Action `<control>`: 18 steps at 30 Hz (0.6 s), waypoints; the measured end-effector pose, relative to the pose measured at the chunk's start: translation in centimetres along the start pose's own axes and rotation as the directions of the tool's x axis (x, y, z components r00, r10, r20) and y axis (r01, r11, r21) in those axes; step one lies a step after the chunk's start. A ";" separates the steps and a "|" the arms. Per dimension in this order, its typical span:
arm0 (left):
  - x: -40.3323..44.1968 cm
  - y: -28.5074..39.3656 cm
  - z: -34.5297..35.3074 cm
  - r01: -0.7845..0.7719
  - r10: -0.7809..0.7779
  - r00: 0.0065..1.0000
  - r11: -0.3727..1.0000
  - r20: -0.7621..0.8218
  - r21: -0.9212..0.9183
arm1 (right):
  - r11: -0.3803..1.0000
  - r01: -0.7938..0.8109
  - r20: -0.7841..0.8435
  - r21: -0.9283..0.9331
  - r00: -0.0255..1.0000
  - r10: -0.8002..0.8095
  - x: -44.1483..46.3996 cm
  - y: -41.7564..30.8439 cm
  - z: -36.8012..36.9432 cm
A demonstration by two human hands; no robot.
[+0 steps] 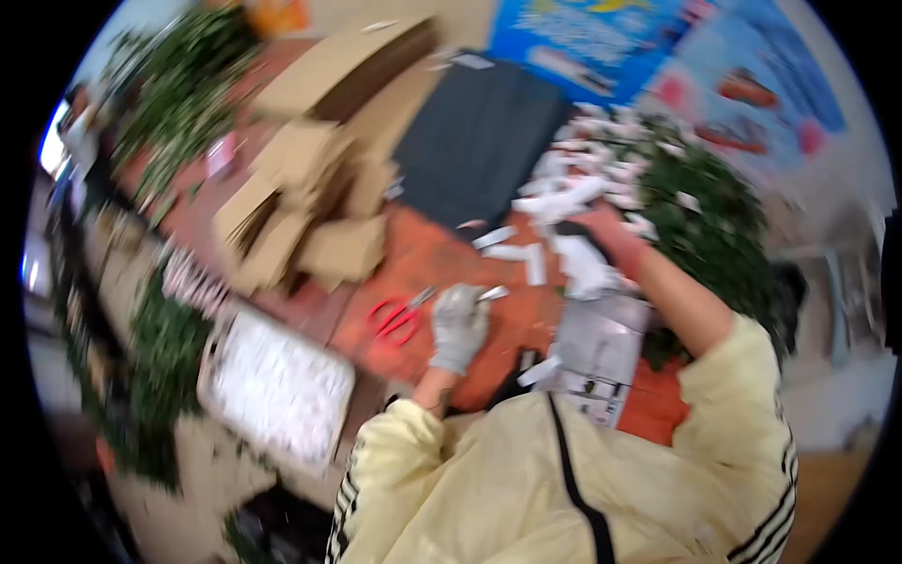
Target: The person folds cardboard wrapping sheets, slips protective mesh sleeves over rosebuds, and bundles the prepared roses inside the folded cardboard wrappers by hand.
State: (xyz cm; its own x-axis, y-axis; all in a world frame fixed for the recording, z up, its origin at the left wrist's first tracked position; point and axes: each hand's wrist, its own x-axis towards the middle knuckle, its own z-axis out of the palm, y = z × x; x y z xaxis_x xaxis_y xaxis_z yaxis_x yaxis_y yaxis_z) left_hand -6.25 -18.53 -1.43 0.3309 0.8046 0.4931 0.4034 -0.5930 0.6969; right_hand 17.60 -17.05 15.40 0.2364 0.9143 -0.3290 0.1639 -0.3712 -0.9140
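Observation:
My left hand (458,327), in a pale grey glove, is closed over the orange-red table, with a small white strip (493,293) sticking out at its fingertips. Just left of it lie red-handled scissors (396,321). My right hand (611,235), in a reddish glove with a dark part near the fingers, reaches to the white wrappings (584,268) beside a heap of pale pink-and-white flower heads (615,155). Blur hides its fingers, and I cannot tell whether it grips anything. Several loose white strips (534,263) lie between my hands.
Folded brown cardboard (305,202) and a dark grey sheet (479,141) lie on the table's far side. Leafy green stems (705,221) spread at right, others (178,103) at far left. A tray of white pieces (282,385) stands at left. A person (83,141) is at far left.

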 end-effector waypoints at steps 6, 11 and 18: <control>-8.8 0.2 -13.0 0.403 -0.415 0.874 0.910 -0.251 -0.100 | 0.916 -0.301 0.582 0.264 0.808 0.098 -5.5 -1.1 13.6; -19.4 -9.6 -25.6 0.827 -0.788 0.377 0.523 -0.487 -0.206 | 0.896 -0.432 0.768 0.106 0.607 0.202 -7.0 0.2 31.3; -32.7 -18.6 -41.6 0.598 -0.928 0.077 0.336 -0.365 -0.728 | 0.856 0.475 0.736 -0.204 0.651 -0.186 -5.9 3.3 40.4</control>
State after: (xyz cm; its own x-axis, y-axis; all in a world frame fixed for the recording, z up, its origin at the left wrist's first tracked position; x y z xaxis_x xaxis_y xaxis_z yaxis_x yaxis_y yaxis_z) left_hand -60.07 -32.48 -8.90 -0.6603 0.6237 -0.4183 -0.2871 0.3051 0.9080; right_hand -21.95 -17.07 4.75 -0.5813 0.7835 -0.2195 0.4481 0.0830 -0.8901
